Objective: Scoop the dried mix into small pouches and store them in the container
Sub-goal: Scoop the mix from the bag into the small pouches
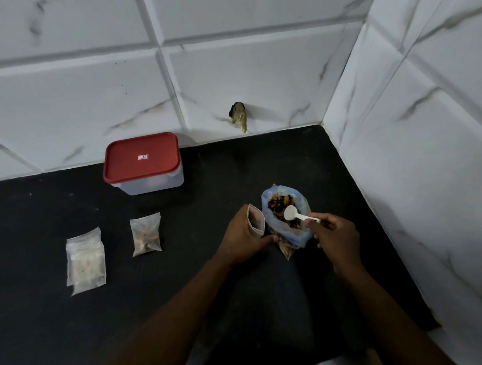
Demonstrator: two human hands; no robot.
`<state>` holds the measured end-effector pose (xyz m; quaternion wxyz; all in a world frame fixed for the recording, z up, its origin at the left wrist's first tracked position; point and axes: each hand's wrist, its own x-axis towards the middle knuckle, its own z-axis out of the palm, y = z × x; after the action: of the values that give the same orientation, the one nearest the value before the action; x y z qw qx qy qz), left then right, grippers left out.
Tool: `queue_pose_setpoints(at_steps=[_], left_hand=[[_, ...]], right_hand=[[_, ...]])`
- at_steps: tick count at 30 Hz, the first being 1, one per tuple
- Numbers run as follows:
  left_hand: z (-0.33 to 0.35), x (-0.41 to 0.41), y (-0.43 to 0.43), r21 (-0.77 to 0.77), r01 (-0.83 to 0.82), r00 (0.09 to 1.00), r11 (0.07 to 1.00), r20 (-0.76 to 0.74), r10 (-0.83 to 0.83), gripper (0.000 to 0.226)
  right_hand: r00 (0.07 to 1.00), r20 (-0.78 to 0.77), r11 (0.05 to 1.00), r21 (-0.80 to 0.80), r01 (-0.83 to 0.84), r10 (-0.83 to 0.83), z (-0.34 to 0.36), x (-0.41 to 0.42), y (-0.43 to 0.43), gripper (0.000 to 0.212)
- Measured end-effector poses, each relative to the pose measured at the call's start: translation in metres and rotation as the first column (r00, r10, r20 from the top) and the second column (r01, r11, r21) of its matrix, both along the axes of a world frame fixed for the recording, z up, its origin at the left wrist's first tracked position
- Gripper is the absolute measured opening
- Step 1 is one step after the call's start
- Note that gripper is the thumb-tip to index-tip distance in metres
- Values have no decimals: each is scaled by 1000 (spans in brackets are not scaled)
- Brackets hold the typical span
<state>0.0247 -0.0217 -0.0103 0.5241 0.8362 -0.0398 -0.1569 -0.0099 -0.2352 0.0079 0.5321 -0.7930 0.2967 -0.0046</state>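
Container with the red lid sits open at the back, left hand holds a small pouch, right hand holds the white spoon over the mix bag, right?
No: in the head view the container is closed, its red lid seated on top. The left hand does hold a small pouch, and the right hand the white spoon over the mix bag.

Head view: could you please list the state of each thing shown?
Container: lid on.
Bag of mix: open, upright.
Pouch in left hand: held open.
Scoop: pinched by right hand, over the bag.
Filled pouch: lying flat.
Spare pouches: stacked, lying flat.
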Motion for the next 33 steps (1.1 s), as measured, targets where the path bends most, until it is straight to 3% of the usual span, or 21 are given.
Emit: queue_pose_setpoints(at_steps=[4,7,10,13,17,21,26,33], left_hand=[[0,-1,5,-3,-17,998,1000,-54,17,60],[-4,0,9,42,-4,997,999,-82,7,67],[-7,-2,9,103,36,997,994,-67,-30,55],[-10,-4,7,132,73,994,989,-94,-61,54],[-13,-7,7,136,109,988,985,-121,-92,52],[-13,-7,6,165,122,988,979,-111,-105,50],[-13,-6,8,166,142,984,976,-132,-120,52],[-12,-8,9,153,162,982,975,-125,-144,53]], right_hand=[[984,89,949,-291,-125,157,3,-1,3,13],[934,118,835,-496,-238,336,6,1,3,13],[874,88,727,-598,-338,479,4,4,8,14],[872,45,756,-521,-395,487,5,9,17,13],[958,-26,916,-285,-280,285,9,14,13,16],[982,-70,981,-60,-182,177,5,19,15,16],[987,-159,979,205,-2,36,-1,21,18,11],[986,-163,963,270,20,25,-1,16,22,13]])
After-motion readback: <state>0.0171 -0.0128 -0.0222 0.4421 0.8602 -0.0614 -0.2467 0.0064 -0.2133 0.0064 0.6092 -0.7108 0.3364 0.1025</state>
